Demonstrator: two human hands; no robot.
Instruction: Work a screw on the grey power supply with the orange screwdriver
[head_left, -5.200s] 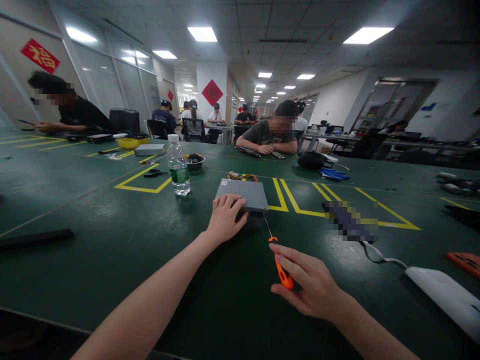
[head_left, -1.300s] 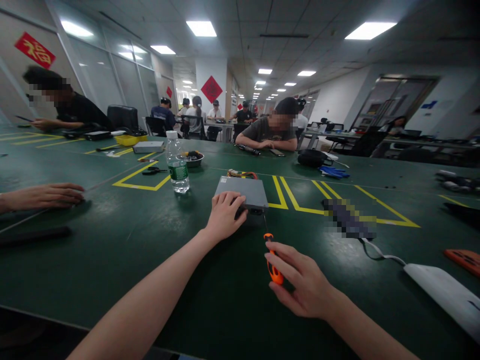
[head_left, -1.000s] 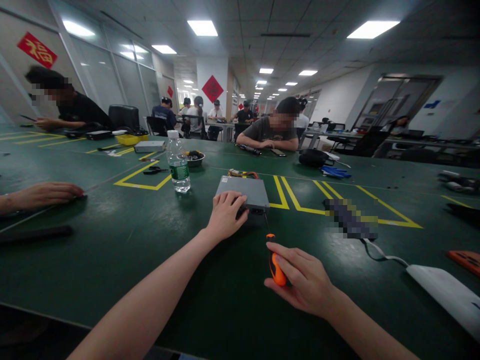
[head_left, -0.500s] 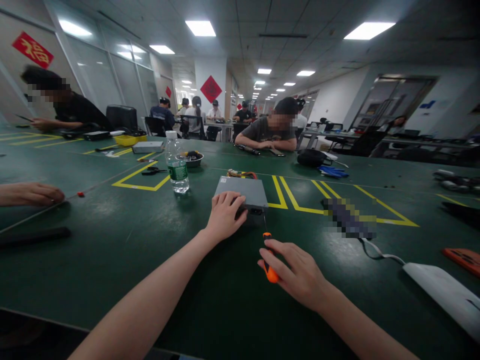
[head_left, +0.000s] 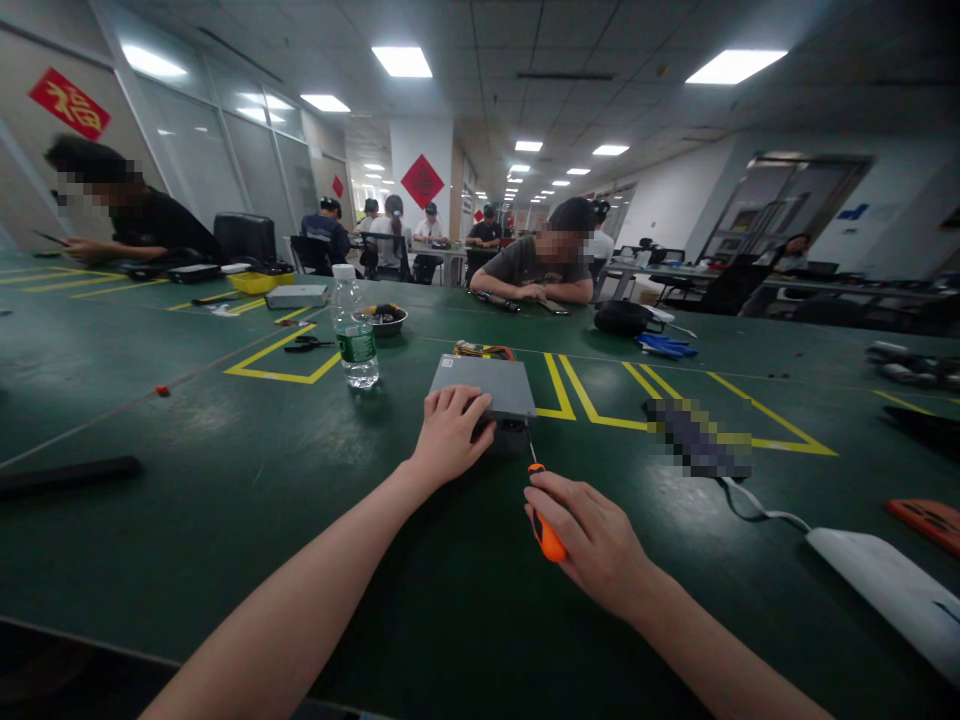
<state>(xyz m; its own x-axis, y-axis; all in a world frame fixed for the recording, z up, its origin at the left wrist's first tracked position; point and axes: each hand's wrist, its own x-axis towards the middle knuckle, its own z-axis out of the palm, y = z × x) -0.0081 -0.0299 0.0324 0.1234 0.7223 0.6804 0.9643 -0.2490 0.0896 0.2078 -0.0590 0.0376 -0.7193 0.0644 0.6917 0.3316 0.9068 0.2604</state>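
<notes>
A flat grey metal box (head_left: 487, 386) lies on the green table (head_left: 225, 480), with coloured wires at its far end. My left hand (head_left: 450, 435) rests on its near left corner, fingers curled over the edge, gripping it. My right hand (head_left: 596, 540) is closed round the orange handle of a screwdriver (head_left: 546, 530). Its thin shaft points at the near right face of the box.
A water bottle (head_left: 354, 330) stands left of the box, a metal bowl (head_left: 388, 318) behind it. Right of my hand lie a dark blurred item (head_left: 701, 440), a white device (head_left: 885, 590) with a cable and an orange tool (head_left: 926, 520). People sit at the far side.
My right hand has turned and shifted on the screwdriver handle, the shaft staying at the box. Another person's hand at the left edge has withdrawn out of view, leaving a small red item.
</notes>
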